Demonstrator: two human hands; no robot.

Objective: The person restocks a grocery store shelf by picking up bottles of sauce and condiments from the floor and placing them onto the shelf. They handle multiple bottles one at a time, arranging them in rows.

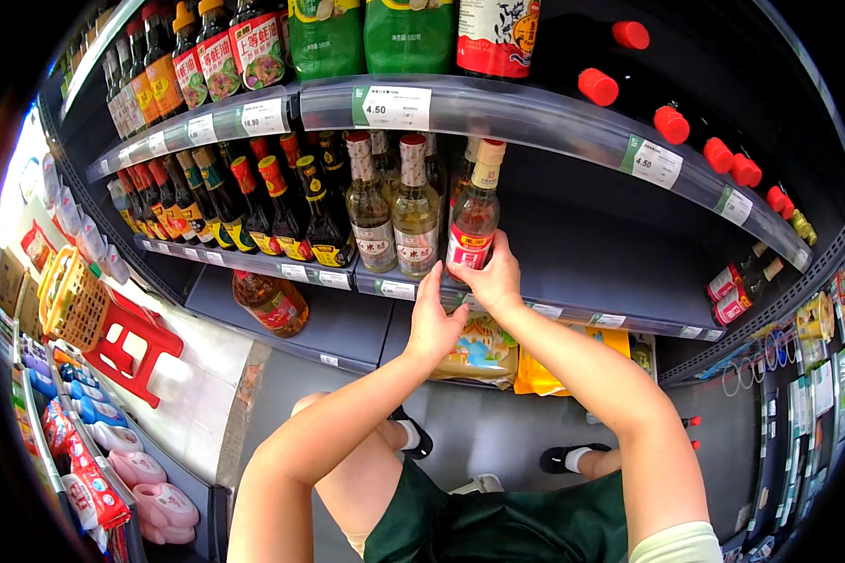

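Observation:
My right hand [494,278] is wrapped around the lower part of a glass bottle [476,211] with a red label and a cream-and-red cap. The bottle stands upright at the front of the middle shelf [598,260]. Just below and left of it, my left hand [436,320] is raised with thumb and fingers apart, holding nothing, close to the shelf's front edge. Two clear glass bottles of pale liquid [415,218] stand immediately left of the held bottle. Another bottle [461,179] is partly hidden behind it.
Dark sauce bottles [282,211] line the shelf's left side. Two red-labelled bottles [732,295] are at its far right. Overhead runs a shelf with a clear price rail [521,127]. Below are a large oil-coloured bottle [271,302] and yellow packages [542,369]. A red stool [134,345] stands left.

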